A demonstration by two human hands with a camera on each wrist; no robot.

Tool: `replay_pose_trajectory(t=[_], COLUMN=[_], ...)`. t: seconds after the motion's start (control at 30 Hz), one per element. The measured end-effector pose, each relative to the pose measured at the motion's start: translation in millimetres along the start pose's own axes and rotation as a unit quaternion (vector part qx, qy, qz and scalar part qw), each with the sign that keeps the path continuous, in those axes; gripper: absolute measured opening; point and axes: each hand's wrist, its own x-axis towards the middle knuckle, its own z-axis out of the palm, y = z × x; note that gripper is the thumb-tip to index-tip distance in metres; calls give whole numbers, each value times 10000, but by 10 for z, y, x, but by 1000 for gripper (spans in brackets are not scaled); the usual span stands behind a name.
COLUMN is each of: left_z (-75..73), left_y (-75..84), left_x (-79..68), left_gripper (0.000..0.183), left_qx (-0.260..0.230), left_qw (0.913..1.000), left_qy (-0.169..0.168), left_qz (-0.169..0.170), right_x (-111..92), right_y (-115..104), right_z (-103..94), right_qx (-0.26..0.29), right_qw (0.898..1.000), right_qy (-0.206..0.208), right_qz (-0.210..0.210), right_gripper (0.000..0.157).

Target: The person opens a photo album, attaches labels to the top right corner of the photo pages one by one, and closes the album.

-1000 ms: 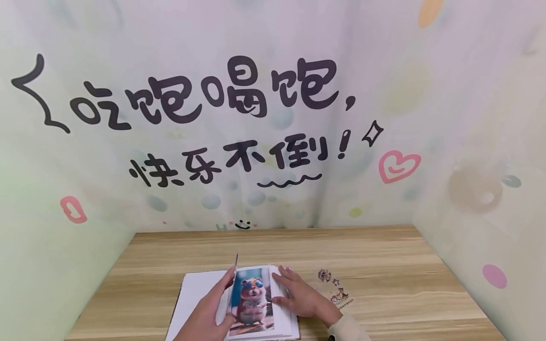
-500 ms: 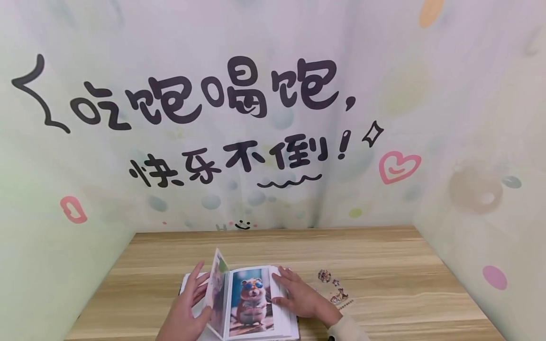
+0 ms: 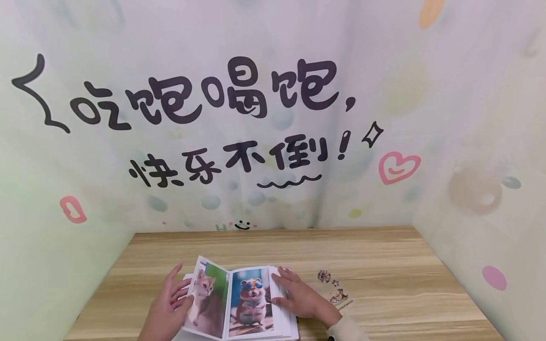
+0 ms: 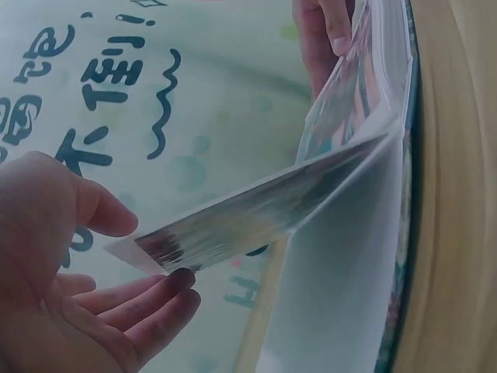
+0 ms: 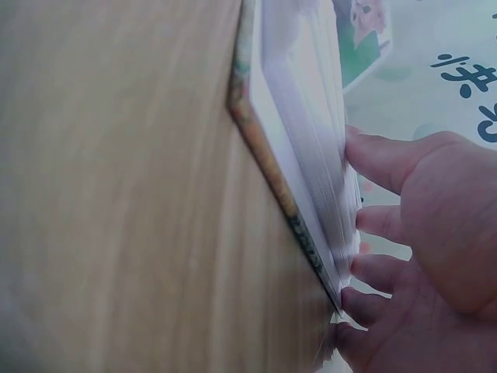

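My left hand (image 3: 168, 305), part-closed, pinches the cat page (image 3: 210, 299); my right hand (image 3: 302, 296), fingers spread, touches the album (image 3: 286, 322).

The left hand (image 3: 168, 305) slants forward with its palm turned inward, its wrist bare in the head view. The index finger (image 3: 173, 273) points up and away, while the thumb (image 4: 109, 211) stands apart from the other fingers (image 4: 151, 311), which are loosely spread and slightly bent. The right hand (image 3: 300, 296) comes in from the person's right, well apart from the left, its fingers reaching forward and inward. From its own wrist, four fingers show in a row below the thumb, gaps between them. A pale sleeve (image 3: 350, 328) ends at the right wrist (image 3: 330, 313).
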Motion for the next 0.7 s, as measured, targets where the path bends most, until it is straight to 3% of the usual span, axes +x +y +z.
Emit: replay_pose_trajectory(t=[0.33,0.7], left_z=[-58,-124], left_y=[-161,-247], left_x=[47,112], left_gripper=[70,78], left_qx=[485,714], left_qw=[9987,9880], left_qy=[166,-343], left_qz=[-85,-1324], right_x=[7,-12], right_y=[1,-20], right_z=[5,-5], right_qx=[8,29], right_qw=[10000,10000], right_qy=[5,14], right_qz=[0,18], right_gripper=[70,70])
